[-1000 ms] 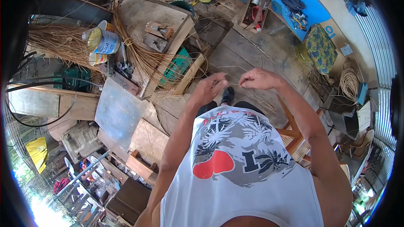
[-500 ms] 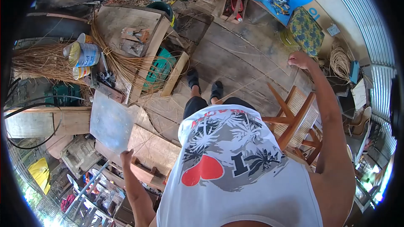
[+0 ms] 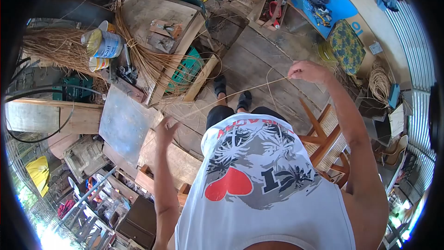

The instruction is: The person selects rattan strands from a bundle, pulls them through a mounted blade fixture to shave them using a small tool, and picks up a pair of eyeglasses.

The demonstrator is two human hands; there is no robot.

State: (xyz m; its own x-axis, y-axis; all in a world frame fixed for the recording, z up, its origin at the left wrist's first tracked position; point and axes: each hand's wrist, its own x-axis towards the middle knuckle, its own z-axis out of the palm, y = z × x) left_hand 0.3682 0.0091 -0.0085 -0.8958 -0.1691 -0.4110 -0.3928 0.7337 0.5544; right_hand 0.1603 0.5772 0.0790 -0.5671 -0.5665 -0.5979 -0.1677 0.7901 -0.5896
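Note:
A thin tan cane strand runs slanting across in front of my legs. Its upper right end is pinched in my right hand, held out over the wooden floor. Above the metal sheet's right edge, my left hand has its fingers apart and nothing visible between them. A thin loop of strand hangs near my right hand. The large bundle of tan strands lies over the wooden bench, tied near its middle.
A chair with woven cane stands beside my right leg. Green crate, paint cans, blue tray and patterned stool surround the floor. A coil of cane hangs at the right.
My left hand has moved up and right, and its fingers have opened. My right hand has come inward to the left, still pinching the strand. The whole view has shifted slightly.

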